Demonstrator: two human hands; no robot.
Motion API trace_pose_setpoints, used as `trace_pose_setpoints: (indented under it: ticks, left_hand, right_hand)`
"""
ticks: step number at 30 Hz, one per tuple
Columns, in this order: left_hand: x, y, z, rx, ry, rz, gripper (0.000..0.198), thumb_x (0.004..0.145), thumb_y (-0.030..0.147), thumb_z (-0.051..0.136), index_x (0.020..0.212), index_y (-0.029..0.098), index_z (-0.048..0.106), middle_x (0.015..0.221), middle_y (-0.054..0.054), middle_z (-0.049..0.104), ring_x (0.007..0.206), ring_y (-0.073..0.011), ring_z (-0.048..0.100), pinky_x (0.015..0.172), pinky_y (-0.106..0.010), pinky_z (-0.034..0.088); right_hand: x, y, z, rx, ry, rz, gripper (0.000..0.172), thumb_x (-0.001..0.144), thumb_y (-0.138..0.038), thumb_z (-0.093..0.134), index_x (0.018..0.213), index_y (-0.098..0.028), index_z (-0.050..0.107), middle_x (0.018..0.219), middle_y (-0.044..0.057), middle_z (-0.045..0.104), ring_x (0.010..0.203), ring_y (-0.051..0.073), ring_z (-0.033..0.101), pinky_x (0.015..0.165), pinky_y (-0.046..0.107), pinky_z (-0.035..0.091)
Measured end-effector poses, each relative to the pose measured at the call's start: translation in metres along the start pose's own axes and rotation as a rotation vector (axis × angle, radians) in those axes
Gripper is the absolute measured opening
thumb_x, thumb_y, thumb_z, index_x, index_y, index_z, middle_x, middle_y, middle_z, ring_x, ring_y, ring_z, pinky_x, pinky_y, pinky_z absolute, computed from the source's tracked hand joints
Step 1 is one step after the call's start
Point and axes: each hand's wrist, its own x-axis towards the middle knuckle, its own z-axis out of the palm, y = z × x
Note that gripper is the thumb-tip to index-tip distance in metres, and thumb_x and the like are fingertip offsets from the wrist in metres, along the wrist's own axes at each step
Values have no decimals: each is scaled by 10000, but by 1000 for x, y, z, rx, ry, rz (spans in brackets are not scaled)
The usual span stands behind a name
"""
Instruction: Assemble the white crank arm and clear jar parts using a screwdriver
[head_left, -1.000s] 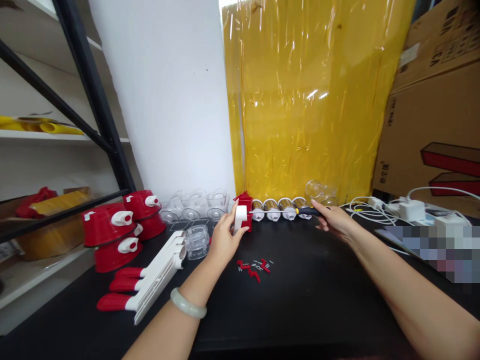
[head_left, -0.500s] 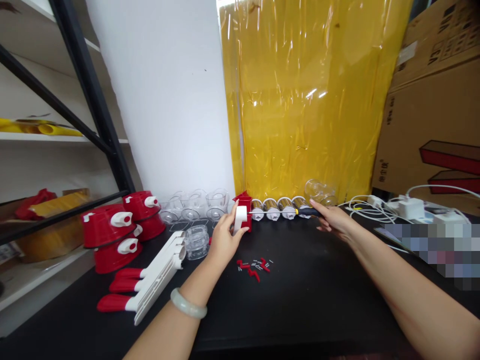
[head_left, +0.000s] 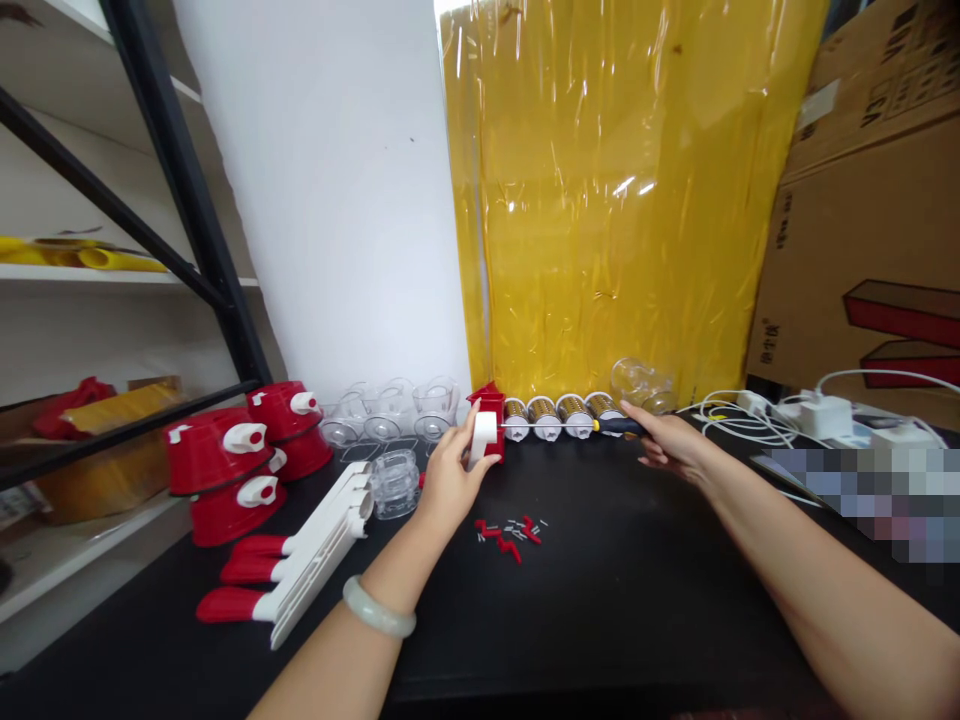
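Observation:
My left hand (head_left: 457,467) is closed around a white plastic part (head_left: 484,432), with a red part (head_left: 491,400) right behind and beside it. Closed on the dark handle of a long screwdriver (head_left: 616,426) is my right hand (head_left: 671,442). The thin shaft runs level to the left, and its tip meets the white and red parts; the exact contact point is too small to make out. Behind the shaft lie several patterned metal drums with white ends (head_left: 576,416). Small red plastic pieces (head_left: 508,548) and several loose screws (head_left: 516,530) lie on the black table in front.
Red housings (head_left: 217,450) are stacked at the left, beside white parts with red handles (head_left: 307,555). Clear plastic cups (head_left: 436,405) and clear rings (head_left: 395,485) stand near the wall. White cables and chargers (head_left: 825,415) lie at the right, below a large cardboard box (head_left: 862,230).
Almost nothing differs. The whole view has shifted very slightly, and both hands keep their hold, with the screwdriver still against the parts.

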Motion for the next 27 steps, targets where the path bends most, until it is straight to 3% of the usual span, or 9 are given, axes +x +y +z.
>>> trace_pose_setpoints:
  ticks: [11, 14, 17, 19, 22, 27]
  left_hand:
    - [1, 3, -1, 25, 10, 16, 733, 823, 262, 725, 1485, 290, 412, 977, -56, 608, 856, -203, 614, 701, -290, 554]
    - [0, 3, 1, -24, 25, -4, 732, 827, 250, 715, 1489, 289, 405, 1061, -79, 619, 911, -214, 627, 707, -292, 564]
    - [0, 3, 1, -54, 28, -34, 733, 830, 241, 707, 1492, 282, 396, 1147, -96, 621, 950, -221, 629, 714, -296, 570]
    - [1, 4, 1, -65, 28, -53, 728, 826, 241, 711, 1487, 265, 408, 1171, -106, 617, 949, -222, 630, 711, -298, 572]
    - [1, 5, 0, -73, 34, -63, 716, 824, 245, 712, 1478, 247, 422, 1180, -112, 613, 954, -223, 631, 706, -295, 572]
    - [2, 4, 0, -62, 55, -67, 696, 818, 250, 717, 1460, 234, 449, 1098, -95, 633, 938, -225, 630, 723, -305, 573]
  right_hand:
    - [0, 1, 2, 24, -7, 3, 496, 800, -635, 633, 669, -165, 550, 350, -93, 299, 311, 34, 277, 477, 204, 503]
    - [-2, 0, 4, 155, -55, -109, 397, 803, -545, 686, 740, -185, 529, 437, -51, 469, 361, 56, 419, 517, 216, 521]
    - [-5, -3, 5, 278, -125, -182, 301, 811, -440, 710, 862, -215, 517, 652, 3, 656, 483, 102, 594, 538, 231, 532]
    - [-7, -4, 4, 313, -158, -209, 317, 763, -364, 766, 920, -234, 523, 726, 2, 689, 551, 126, 651, 563, 243, 548]
    - [-7, -4, 2, 327, -182, -270, 407, 647, -295, 857, 921, -225, 564, 677, -16, 671, 571, 128, 662, 581, 231, 557]
    - [-1, -1, -2, 272, -156, -381, 458, 551, -417, 906, 838, -177, 641, 705, 29, 711, 561, 127, 669, 610, 227, 582]
